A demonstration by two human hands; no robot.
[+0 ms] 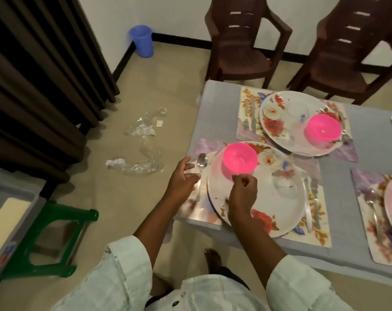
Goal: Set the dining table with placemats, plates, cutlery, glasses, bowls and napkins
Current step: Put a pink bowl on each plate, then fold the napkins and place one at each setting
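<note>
Over the near floral plate (278,205), the right hand (243,194) curls loosely just in front of the pink bowl (238,160), seemingly holding nothing, while the left hand (182,179) hovers spread beside the spoon (201,163).

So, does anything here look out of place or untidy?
Yes. Crumpled clear plastic wrapping and paper scraps lie on the floor left of the table. A blue cup stands on the floor in the corner, not at a place setting. The settings themselves look orderly.
</note>
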